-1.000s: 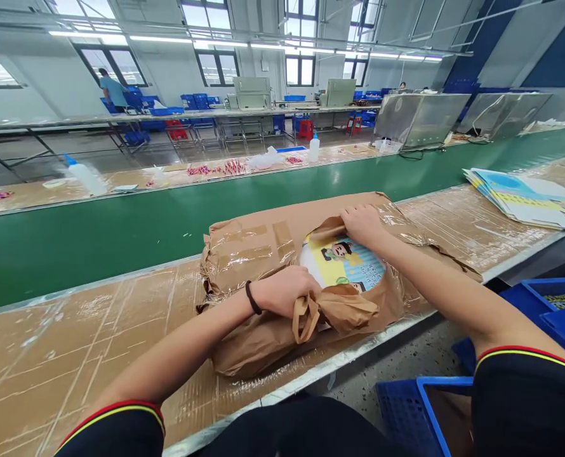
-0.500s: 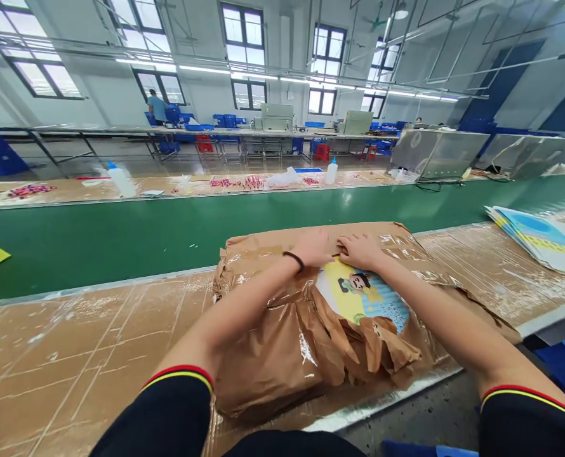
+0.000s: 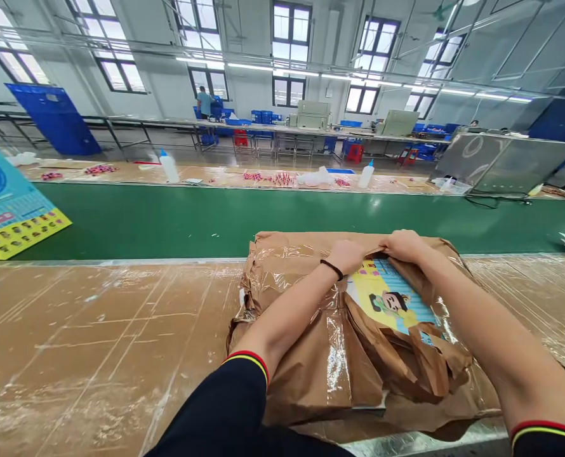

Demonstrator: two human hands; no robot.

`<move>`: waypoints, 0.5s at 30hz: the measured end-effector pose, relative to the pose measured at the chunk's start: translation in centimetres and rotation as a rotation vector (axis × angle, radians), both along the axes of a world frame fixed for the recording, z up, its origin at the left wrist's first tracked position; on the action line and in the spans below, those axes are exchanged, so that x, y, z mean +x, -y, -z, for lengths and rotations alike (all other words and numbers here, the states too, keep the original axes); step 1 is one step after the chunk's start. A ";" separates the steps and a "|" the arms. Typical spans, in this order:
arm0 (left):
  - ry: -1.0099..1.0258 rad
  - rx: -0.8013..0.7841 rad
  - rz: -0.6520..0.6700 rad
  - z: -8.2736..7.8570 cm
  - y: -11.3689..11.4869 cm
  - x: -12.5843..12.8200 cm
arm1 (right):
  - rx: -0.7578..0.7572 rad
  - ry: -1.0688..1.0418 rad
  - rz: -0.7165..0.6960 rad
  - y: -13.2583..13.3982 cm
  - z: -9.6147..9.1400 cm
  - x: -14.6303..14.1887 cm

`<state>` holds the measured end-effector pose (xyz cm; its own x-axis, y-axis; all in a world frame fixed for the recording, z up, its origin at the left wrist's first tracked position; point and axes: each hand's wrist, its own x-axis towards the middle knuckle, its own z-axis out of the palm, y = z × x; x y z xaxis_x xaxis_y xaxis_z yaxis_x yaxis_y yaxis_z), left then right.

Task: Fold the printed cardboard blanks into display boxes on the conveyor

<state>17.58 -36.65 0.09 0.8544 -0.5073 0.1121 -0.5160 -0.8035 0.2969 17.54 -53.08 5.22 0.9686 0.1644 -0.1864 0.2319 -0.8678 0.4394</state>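
Our left hand point(image 3: 346, 257) and right hand point(image 3: 403, 246) are closed on the torn edge of the brown paper wrap point(image 3: 320, 374) around a poster point(image 3: 387, 298), lying on the bench point(image 3: 96, 330).

Torn kraft-paper parcel point(image 3: 306, 374) lying flat on the worktop point(image 3: 96, 330), close to its near edge.
The bulky parcel is glossy with clear tape point(image 3: 334, 358) across its brown paper. A wide rip on its upper right leaves ragged flaps folded back toward the near edge. Through the opening shows a printed sheet point(image 3: 387, 304), yellow and pale blue, with a dark-haired cartoon figure.
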 end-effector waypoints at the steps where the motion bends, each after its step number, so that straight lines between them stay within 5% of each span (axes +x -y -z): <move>1: -0.032 -0.096 -0.033 0.0 0.0 0.3 | 0.008 -0.008 0.000 0.1 -0.6 0.6; 4: -0.097 -0.429 -0.205 0.0 -0.4 1.4 | 0.070 0.052 -0.016 -1.7 -2.5 3.2; 8: -0.078 -0.792 -0.553 -0.9 -4.4 3.4 | 0.275 0.278 -0.189 -8.9 -4.3 7.0; 12: 0.000 -0.935 -0.915 -3.7 -14.8 4.1 | 0.622 0.232 -0.352 -14.2 -3.4 8.6; 15: 0.060 -0.899 -1.093 -4.8 -24.7 2.2 | 0.718 0.169 -0.164 -13.0 -1.3 7.6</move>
